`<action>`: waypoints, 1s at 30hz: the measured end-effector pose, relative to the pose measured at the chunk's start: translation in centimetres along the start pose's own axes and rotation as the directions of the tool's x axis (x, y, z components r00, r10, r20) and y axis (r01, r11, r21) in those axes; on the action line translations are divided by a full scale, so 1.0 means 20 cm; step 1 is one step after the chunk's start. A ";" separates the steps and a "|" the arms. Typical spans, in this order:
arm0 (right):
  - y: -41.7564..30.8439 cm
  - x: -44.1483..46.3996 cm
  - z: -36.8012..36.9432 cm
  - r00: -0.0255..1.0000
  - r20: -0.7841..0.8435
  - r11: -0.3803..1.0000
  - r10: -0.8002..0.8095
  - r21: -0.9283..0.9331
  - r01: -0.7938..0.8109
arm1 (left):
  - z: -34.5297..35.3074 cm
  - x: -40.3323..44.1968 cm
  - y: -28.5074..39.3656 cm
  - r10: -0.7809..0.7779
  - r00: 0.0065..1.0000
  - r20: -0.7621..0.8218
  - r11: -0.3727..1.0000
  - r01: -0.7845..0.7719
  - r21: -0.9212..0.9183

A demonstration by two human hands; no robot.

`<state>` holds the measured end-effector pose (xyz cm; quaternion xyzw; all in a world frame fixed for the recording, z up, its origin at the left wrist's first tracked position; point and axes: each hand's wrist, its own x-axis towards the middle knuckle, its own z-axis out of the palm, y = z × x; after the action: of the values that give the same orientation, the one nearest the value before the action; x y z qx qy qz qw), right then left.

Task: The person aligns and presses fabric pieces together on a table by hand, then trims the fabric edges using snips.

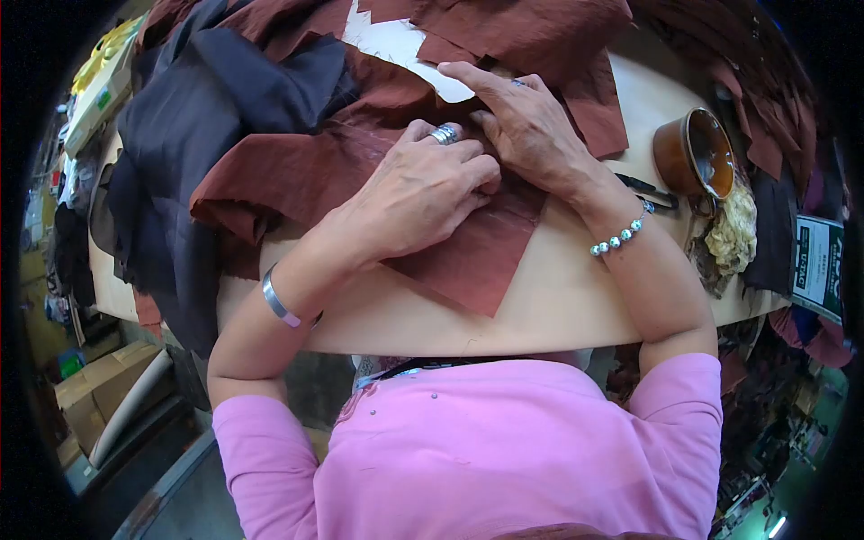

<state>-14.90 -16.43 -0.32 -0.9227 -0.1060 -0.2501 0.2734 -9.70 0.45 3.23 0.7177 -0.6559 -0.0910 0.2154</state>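
Observation:
Reddish-brown fabric (pixel 481 261) lies creased across the table in front of me, one corner pointing toward my body. My left hand (pixel 427 189), with a wide silver ring, is closed on this fabric, its fingers curled under so that the tips are hidden. Just to the right, my right hand (pixel 531 126) rests on the cloth with the index finger stretched out and the thumb apart from it. That index finger reaches the edge of a white jagged-edged piece (pixel 396 40) among the brown layers.
Dark fabric (pixel 189 117) is heaped at the left. On the right stand a brown cup (pixel 693 153), a dark slim tool (pixel 650 191) and a pale yellowish bundle (pixel 733 225). More brown cloth (pixel 531 31) covers the far side. A cardboard box (pixel 108 382) sits below left.

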 end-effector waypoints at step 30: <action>0.00 0.00 0.00 0.995 0.074 0.998 0.060 -0.028 -0.058 | 0.04 -0.01 0.02 0.046 0.998 -0.042 0.999 -0.047 -0.022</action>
<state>-14.94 -16.44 -0.22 -0.9377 -0.0855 -0.2084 0.2647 -10.46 0.39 2.67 0.7015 -0.6666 -0.0785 0.2394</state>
